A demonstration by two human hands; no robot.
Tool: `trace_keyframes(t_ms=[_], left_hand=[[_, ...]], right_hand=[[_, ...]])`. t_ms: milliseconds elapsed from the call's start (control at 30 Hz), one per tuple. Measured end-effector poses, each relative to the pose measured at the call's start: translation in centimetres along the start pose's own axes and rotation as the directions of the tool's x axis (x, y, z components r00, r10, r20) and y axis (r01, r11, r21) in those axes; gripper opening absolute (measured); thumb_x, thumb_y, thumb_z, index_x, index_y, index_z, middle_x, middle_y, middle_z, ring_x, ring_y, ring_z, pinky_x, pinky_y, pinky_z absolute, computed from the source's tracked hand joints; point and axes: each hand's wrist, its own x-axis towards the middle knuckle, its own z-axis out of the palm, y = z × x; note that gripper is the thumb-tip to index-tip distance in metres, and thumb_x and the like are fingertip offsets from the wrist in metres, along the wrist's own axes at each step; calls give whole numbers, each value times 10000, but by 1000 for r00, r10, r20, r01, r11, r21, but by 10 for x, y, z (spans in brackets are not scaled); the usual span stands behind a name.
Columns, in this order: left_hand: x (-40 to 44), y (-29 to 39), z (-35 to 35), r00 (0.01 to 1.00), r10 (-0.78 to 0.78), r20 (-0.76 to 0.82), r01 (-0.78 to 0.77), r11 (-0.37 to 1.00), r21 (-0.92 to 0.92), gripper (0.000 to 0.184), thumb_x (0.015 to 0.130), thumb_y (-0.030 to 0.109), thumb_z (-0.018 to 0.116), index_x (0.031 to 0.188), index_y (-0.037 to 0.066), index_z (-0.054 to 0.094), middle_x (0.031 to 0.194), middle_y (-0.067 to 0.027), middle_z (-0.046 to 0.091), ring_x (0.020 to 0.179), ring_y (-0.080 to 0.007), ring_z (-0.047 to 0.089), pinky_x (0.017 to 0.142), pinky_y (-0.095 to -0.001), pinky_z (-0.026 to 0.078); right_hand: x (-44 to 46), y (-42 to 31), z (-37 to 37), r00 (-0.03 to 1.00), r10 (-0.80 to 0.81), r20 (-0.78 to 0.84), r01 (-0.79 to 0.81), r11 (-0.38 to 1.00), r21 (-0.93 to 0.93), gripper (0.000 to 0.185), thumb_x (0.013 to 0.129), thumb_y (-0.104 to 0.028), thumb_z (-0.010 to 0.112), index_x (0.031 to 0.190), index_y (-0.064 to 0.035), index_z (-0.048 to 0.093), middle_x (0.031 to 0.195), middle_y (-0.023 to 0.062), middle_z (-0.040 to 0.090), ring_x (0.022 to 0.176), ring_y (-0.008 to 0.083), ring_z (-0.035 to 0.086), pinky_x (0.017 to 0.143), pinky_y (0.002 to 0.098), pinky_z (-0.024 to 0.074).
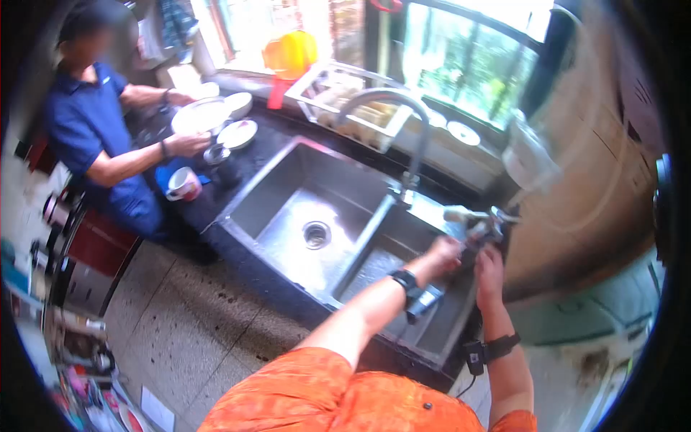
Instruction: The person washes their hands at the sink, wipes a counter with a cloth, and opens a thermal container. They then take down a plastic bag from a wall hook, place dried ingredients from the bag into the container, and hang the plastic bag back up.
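My left hand (445, 253) is over the right end of the sink, its fingers curled closed; what they hold is too small and blurred to name. Beside it, my right hand (489, 270) reaches up at the sink's right rim with fingers pressed together, also around something I cannot make out. Just beyond both hands is a shiny metal cluster (486, 229), perhaps utensils or a fitting, with a pale, light-handled piece (461, 214) at its left. Below my hands lies the right basin of the double steel sink (374, 263).
A curved faucet (421, 144) rises behind the sink. A white rack (349, 104) stands by the window. At left, a person in blue (93, 129) holds a white plate (200, 117) near bowls and a mug (186, 184). A clear plastic bag (529, 155) hangs at right.
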Motion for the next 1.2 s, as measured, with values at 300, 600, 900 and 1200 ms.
trace_keyframes(t_ms=[300,600,900,1200], left_hand=[[12,-10,5,993,-112,46,119,973,-196,320,832,274,432,662,44,575,584,-109,562,450,-195,541,390,-313,413],[-5,0,0,737,663,-132,-412,596,690,340,817,279,432,665,18,588,684,-215,570,630,-339,571,591,-421,434],[-9,-1,-18,785,599,-159,-346,636,689,345,824,309,393,738,31,579,759,-227,572,727,-399,552,654,-476,421],[0,-7,6,870,482,-106,-297,683,667,346,793,290,389,754,32,615,813,-206,590,769,-351,576,681,-442,436]], right_hand=[[43,64,45,847,256,466,-517,597,613,531,858,-473,314,998,6,494,942,190,568,855,342,560,792,434,452],[51,77,61,830,237,505,-542,555,631,448,820,-478,392,920,-63,531,897,115,566,839,303,546,750,459,449],[28,62,75,873,203,443,-454,668,589,377,834,-451,376,894,-100,498,899,84,540,839,276,546,757,443,450],[47,70,37,859,225,460,-481,664,573,250,819,-316,417,837,-88,517,848,80,554,837,204,536,777,363,433]])
